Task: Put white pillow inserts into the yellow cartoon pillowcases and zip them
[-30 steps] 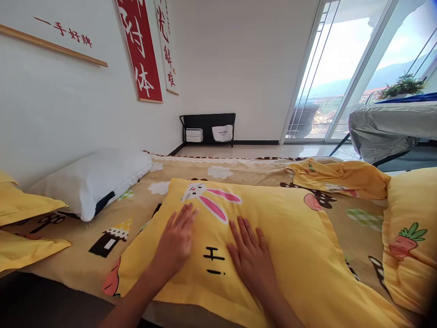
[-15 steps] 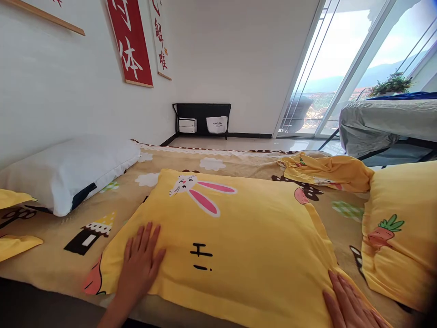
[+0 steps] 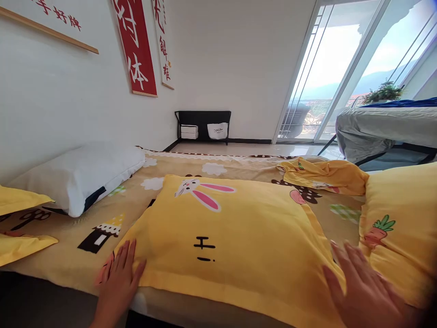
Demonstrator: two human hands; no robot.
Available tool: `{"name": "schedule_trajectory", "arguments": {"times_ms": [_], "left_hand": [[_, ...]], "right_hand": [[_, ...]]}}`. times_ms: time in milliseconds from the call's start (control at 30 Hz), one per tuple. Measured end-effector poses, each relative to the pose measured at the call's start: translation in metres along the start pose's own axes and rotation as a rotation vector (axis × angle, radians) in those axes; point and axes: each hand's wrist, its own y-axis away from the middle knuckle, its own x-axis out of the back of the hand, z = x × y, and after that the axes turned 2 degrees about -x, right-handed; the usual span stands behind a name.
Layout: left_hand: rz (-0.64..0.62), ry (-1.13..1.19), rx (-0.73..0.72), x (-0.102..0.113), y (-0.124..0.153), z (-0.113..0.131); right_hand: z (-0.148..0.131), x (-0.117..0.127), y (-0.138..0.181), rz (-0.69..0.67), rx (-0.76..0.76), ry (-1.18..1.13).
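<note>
A yellow pillow (image 3: 235,237) with a rabbit print and the letters "Hi" lies flat on the bed in front of me. My left hand (image 3: 118,282) rests open on the pillow's near left corner, fingers stretched flat. At the pillow's near right corner my right hand (image 3: 363,289) is open too, fingers spread, slightly blurred; I cannot tell if it touches the fabric.
The bed sheet (image 3: 170,175) is tan with cartoon prints. A white pillow (image 3: 82,175) lies at the left, yellow pillows (image 3: 403,228) at right and far left, a crumpled yellow case (image 3: 324,175) behind. A black rack (image 3: 203,125) stands by the wall; glass doors at right.
Both hands slid outward from the pillow's middle to its near corners. The right hand has since lifted slightly toward the right edge.
</note>
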Motion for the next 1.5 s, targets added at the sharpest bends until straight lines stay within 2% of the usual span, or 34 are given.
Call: {"name": "schedule_trajectory", "arguments": {"times_ms": [100, 200, 267, 367, 433, 500, 567, 600, 667, 733, 767, 833, 867, 933, 1033, 1167, 1333, 1500], "left_hand": [[0.015, -0.015, 0.002, 0.001, -0.001, 0.004], [0.015, -0.037, -0.003, 0.004, 0.002, -0.001], [-0.012, -0.036, 0.019, 0.006, 0.007, -0.010], [-0.053, -0.013, 0.077, 0.009, 0.014, -0.031], [-0.032, -0.005, 0.108, 0.014, 0.012, -0.040], [0.016, -0.005, 0.131, 0.024, 0.004, -0.037], [0.107, 0.027, 0.076, 0.041, -0.011, -0.013], [0.159, 0.059, -0.004, 0.051, -0.019, 0.007], [0.247, 0.147, -0.281, 0.072, -0.036, 0.062], [0.205, 0.171, -0.552, 0.086, -0.051, 0.125], [0.177, 0.167, -0.648, 0.088, -0.056, 0.156], [0.145, 0.168, -0.736, 0.082, -0.063, 0.206], [0.141, 0.164, -0.739, 0.074, -0.064, 0.224], [0.144, 0.161, -0.725, 0.057, -0.062, 0.242], [0.162, 0.170, -0.719, 0.039, -0.053, 0.238], [0.192, 0.178, -0.706, 0.038, -0.045, 0.217], [0.168, 0.172, -0.707, 0.037, -0.044, 0.211], [0.176, 0.174, -0.712, 0.033, -0.043, 0.212]], "right_hand": [[-0.098, 0.015, -0.037, 0.023, 0.196, -0.146], [-0.165, -0.003, -0.045, -0.050, 0.291, -0.242], [-0.184, -0.026, -0.038, -0.077, 0.303, -0.253], [-0.189, -0.052, -0.020, -0.109, 0.283, -0.249], [-0.185, -0.057, -0.013, -0.124, 0.270, -0.249], [-0.182, -0.055, -0.011, -0.126, 0.275, -0.252], [-0.182, -0.052, -0.012, -0.127, 0.284, -0.251], [-0.183, -0.050, -0.012, -0.128, 0.286, -0.249], [-0.184, -0.050, -0.014, -0.125, 0.286, -0.242], [-0.184, -0.050, -0.015, -0.122, 0.282, -0.234], [-0.183, -0.051, -0.015, -0.124, 0.280, -0.230], [-0.180, -0.052, -0.015, -0.138, 0.278, -0.224], [-0.177, -0.052, -0.015, -0.147, 0.281, -0.221], [-0.170, -0.052, -0.015, -0.161, 0.301, -0.212], [-0.157, -0.048, -0.013, -0.175, 0.325, -0.184], [-0.126, -0.043, -0.004, -0.175, 0.222, -0.105], [-0.046, -0.044, 0.036, -0.235, -0.061, -0.008], [0.029, -0.029, 0.090, -0.406, -0.017, -0.012]]}}
